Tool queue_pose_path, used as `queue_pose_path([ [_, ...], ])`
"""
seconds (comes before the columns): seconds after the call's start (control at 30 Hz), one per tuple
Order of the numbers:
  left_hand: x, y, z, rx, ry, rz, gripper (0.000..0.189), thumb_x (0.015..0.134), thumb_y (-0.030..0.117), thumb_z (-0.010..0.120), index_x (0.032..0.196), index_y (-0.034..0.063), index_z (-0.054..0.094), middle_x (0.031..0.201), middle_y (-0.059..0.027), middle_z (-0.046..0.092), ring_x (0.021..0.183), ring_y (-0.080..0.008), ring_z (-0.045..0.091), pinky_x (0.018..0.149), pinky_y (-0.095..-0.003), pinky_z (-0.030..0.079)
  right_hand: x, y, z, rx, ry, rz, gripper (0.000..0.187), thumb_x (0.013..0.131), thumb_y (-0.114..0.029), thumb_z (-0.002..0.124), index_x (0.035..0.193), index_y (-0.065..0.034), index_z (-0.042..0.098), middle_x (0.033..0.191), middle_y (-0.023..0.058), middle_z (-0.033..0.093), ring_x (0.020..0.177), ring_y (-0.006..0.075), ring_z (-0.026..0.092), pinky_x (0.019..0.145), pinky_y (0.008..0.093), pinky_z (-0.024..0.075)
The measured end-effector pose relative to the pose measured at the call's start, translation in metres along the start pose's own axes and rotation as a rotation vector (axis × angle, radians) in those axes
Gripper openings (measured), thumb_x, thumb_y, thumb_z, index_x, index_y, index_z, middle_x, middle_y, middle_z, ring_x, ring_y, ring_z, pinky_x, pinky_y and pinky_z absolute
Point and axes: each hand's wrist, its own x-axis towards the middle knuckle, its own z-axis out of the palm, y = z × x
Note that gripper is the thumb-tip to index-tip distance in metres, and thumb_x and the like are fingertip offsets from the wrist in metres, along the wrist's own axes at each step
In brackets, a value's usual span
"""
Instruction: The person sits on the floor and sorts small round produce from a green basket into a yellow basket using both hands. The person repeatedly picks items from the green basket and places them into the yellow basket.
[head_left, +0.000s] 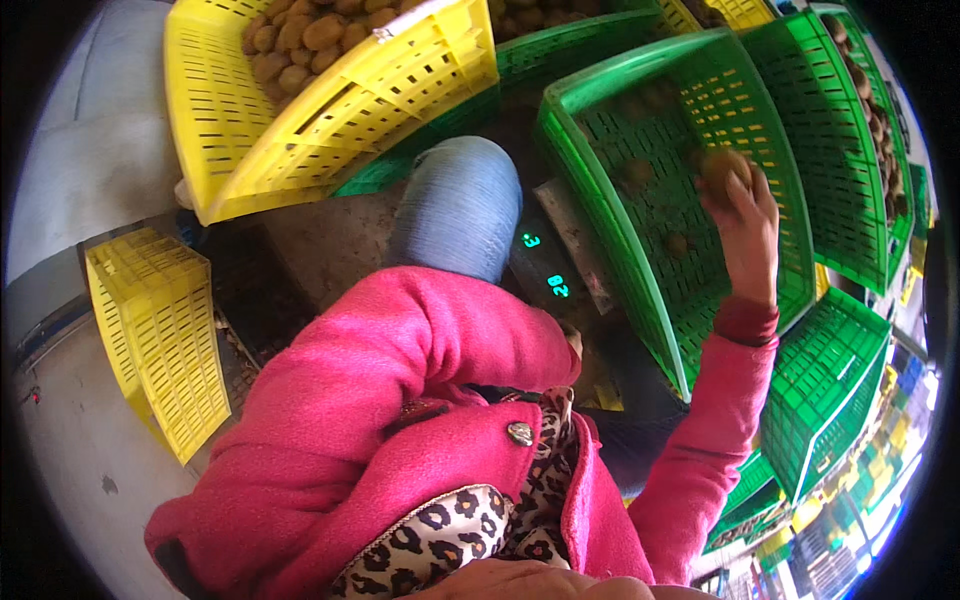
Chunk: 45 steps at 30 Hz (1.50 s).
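My right hand (742, 217) reaches into a green plastic crate (637, 247) and is closed around a brown kiwifruit (726, 171). Inside that crate, other kiwifruit lie at its far end, and a few are scattered on its slatted floor, such as one kiwifruit (678, 244) left of my wrist. Only a small part of my left hand (574, 341) shows past its pink sleeve, low beside the crate's near left side; its fingers are hidden. A scale's digital display (546, 262) with lit green digits sits between my knee and the crate.
A yellow crate (262, 157) full of kiwifruit stands at the upper left. An upright yellow crate (161, 337) is at the left. On the right are a green crate (817, 150) with kiwifruit behind it and another green crate (825, 382). My denim-covered knee (457, 202) is between the crates.
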Motion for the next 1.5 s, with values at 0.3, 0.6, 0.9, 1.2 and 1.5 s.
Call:
queue_pose_path([
  [0.3,-0.020,0.001,-0.010,0.120,-0.016,0.152,0.033,0.090,0.028,0.049,0.110,0.0112,0.069,0.109,-0.0066,0.068,0.106,-0.0246,0.060,0.089,-0.0535,0.040,0.073,-0.036,0.125,0.095,-0.357,-0.409,0.053,0.089,-0.013,0.065,0.134,0.0025,0.040,0.118,0.0199,0.059,0.098,0.0262,0.064,0.075,0.0311,0.0536],
  [0.6,-0.014,0.004,0.001,0.176,-0.070,0.179,0.034,0.092,0.023,0.048,0.118,0.0066,0.064,0.112,-0.0126,0.067,0.100,-0.0366,0.062,0.091,-0.0598,0.038,0.139,0.211,0.008,-1.162,-0.373,-0.105,0.057,0.071,-0.019,0.067,0.124,-0.0023,0.055,0.113,0.0273,0.061,0.104,0.0414,0.060,0.088,0.0459,0.0498],
  [0.9,-0.011,0.008,0.007,0.120,0.018,0.149,0.033,0.092,0.028,0.046,0.108,0.0121,0.070,0.106,-0.0063,0.069,0.102,-0.0265,0.061,0.093,-0.0554,0.037,0.159,0.212,0.013,-0.943,-0.673,0.297,0.069,0.067,-0.024,0.074,0.125,0.0051,0.054,0.092,0.0169,0.069,0.071,0.0254,0.064,0.065,0.0358,0.0537],
  [1.2,-0.024,0.003,-0.004,0.170,-0.042,0.150,0.033,0.089,0.028,0.050,0.111,0.0105,0.068,0.106,-0.0058,0.068,0.101,-0.0260,0.060,0.086,-0.0500,0.040,0.112,0.169,-0.005,-0.139,-0.389,0.284,0.052,0.086,-0.040,0.060,0.119,0.0008,0.059,0.092,0.0060,0.068,0.081,0.0161,0.065,0.067,0.0271,0.0521],
  [1.5,-0.014,0.002,0.001,0.205,-0.026,0.150,0.035,0.090,0.030,0.050,0.112,0.0119,0.069,0.110,-0.0083,0.068,0.104,-0.0274,0.061,0.087,-0.0511,0.041,0.069,0.097,-0.011,0.403,-0.082,0.358,0.030,0.095,-0.031,0.050,0.108,-0.0056,0.058,0.092,0.0136,0.065,0.077,0.0264,0.061,0.067,0.0371,0.0520],
])
